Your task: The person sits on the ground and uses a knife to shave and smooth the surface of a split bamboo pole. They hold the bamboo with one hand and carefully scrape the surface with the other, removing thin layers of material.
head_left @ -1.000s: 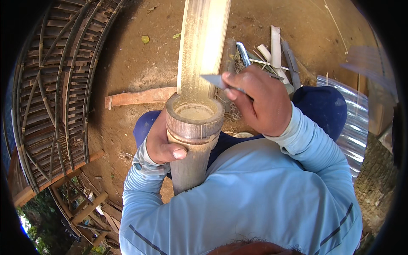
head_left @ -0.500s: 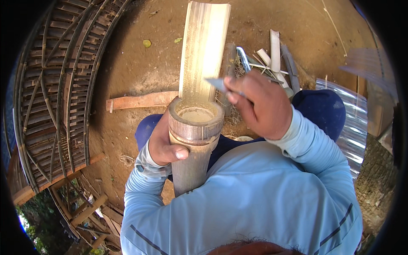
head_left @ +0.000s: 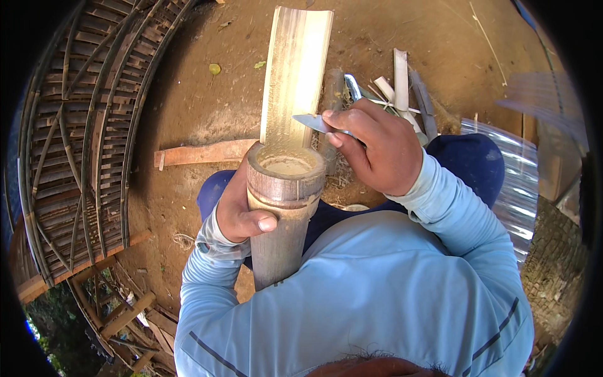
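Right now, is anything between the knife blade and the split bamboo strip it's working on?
Nothing visible. The knife blade in the right hand lies right at the bamboo strip's edge, while the left hand grips the bamboo tube lower down.

Bare brown dirt ground (head_left: 201,113) in sunlight; a woven bamboo lattice (head_left: 81,138) along its left edge, corrugated metal sheet (head_left: 521,182) at right

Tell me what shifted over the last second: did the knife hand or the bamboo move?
Hardly anything moved. The right hand holds the knife with its blade against the split bamboo slat, at about the same spot as before. The left hand keeps its grip around the bamboo tube, which stays upright.
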Motion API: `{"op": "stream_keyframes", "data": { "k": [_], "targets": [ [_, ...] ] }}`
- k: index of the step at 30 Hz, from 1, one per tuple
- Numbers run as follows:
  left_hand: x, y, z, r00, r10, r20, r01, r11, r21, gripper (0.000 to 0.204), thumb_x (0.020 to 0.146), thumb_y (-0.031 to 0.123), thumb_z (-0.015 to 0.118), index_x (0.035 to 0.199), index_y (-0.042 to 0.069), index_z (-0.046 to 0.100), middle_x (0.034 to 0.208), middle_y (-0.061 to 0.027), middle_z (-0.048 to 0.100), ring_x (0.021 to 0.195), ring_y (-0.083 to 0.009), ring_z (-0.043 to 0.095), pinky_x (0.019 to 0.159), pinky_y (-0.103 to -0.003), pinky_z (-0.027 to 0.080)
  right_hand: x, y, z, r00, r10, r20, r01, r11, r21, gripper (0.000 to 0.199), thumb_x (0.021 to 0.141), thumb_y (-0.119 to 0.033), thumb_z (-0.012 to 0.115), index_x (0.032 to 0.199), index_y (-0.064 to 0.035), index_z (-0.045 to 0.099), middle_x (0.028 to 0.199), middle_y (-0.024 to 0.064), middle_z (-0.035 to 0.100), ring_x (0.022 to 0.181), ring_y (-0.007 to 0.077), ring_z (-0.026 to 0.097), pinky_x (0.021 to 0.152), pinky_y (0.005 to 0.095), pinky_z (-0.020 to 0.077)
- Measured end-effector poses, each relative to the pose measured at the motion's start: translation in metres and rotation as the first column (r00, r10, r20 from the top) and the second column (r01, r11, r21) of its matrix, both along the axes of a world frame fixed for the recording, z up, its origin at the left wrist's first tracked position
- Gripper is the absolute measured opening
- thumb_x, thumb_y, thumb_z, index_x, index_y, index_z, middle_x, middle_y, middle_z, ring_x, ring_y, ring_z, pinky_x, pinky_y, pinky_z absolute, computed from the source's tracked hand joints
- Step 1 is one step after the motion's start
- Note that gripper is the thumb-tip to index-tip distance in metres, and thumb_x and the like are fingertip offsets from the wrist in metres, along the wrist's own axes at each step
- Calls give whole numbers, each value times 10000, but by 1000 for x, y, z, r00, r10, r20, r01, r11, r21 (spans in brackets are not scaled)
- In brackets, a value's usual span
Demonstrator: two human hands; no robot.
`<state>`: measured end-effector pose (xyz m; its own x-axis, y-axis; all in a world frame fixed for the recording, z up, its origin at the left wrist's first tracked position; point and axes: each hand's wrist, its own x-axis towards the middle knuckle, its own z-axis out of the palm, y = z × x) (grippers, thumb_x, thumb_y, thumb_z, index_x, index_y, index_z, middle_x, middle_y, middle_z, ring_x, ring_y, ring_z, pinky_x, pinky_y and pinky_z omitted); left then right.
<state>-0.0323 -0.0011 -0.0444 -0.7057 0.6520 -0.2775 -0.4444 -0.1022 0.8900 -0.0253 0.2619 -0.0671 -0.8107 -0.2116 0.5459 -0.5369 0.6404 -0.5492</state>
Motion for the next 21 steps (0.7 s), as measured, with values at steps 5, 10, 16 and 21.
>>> {"op": "stream_keyframes", "data": {
  "k": [5, 10, 16, 21],
  "targets": [
    [-2, -3, -5, 1000, -30, -9, 29, 999, -19, 1177, 654, 361, 873, 1529, -55, 206, 1450, -203, 475, 1325, -285, 500, 1130, -430, 379, -2, 0, 1, 999, -25, -23, 25, 1000, -8, 173, 943, -230, 676, 1083, -127, 679, 840, 74, 623, 656, 297, 641, 530, 385, 509],
    [-2, -3, -5, 999, -29, -28, 28, 999, -37, 1188, 647, 373, 873, 1531, -55, 205, 1449, -201, 476, 1324, -287, 500, 1129, -427, 381, -7, 2, 3, 998, -42, -41, 43, 999, 19, 181, 947, -247, 671, 1086, -133, 678, 852, 73, 632, 664, 291, 648, 538, 386, 516],
    [-1, -5, -6, 1000, -22, -6, 21, 999, -45, 1190, 640, 379, 874, 1527, -55, 211, 1439, -198, 486, 1312, -285, 512, 1116, -421, 397, -16, 6, 9, 996, -42, -77, 45, 998, 44, 185, 956, -264, 658, 1089, -137, 675, 854, 80, 636, 691, 293, 655, 558, 389, 522],
    [-3, -5, -6, 999, -36, 5, 36, 999, -22, 1185, 637, 372, 878, 1527, -52, 220, 1434, -193, 496, 1309, -280, 517, 1117, -419, 399, -32, 10, 7, 991, -56, -122, 56, 998, -4, 180, 964, -272, 645, 1078, -134, 667, 874, 98, 646, 724, 320, 655, 582, 415, 521]
  ]
}}
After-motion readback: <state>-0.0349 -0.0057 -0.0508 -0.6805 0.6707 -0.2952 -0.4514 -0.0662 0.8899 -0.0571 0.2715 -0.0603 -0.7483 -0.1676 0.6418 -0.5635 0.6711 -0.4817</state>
